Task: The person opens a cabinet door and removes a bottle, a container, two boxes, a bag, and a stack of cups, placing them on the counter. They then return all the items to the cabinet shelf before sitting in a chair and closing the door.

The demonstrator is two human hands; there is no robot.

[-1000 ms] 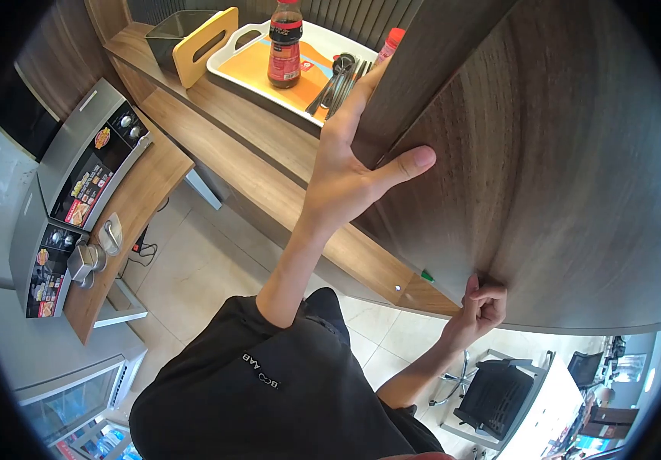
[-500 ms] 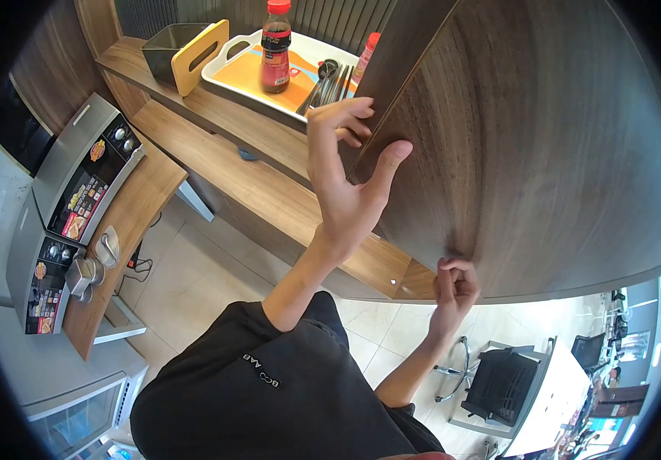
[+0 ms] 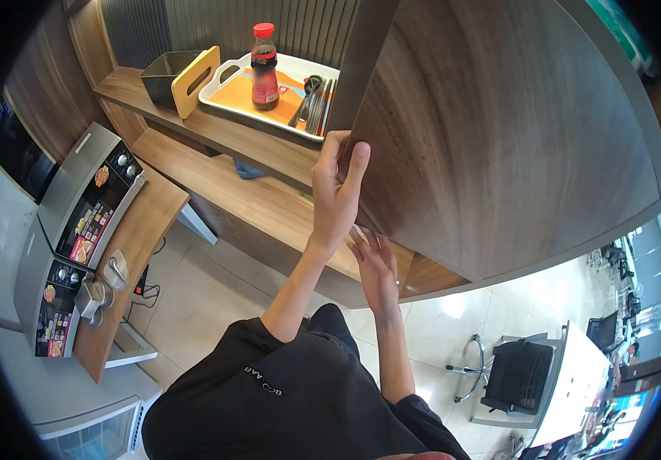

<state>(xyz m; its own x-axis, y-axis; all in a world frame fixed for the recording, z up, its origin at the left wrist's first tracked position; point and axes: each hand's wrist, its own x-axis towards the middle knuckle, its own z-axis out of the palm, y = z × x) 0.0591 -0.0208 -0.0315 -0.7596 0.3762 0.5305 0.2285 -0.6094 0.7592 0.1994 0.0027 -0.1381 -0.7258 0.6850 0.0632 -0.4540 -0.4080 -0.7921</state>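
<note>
Wood-grain panel [image 3: 491,146] beside shelf [image 3: 257,153]; left hand [image 3: 336,211] pinches edge, right hand [image 3: 378,276] loosely spread near lower corner; even pressure suits

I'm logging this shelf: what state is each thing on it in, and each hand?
Bottle: upright, capped.
Box: upright.
Board: on edge beside box.
Tray: flat, loaded.
Cutlery: lying on tray.
Left hand: thumb on panel, grip unclear.
Right hand: open, fingers extended.
</note>
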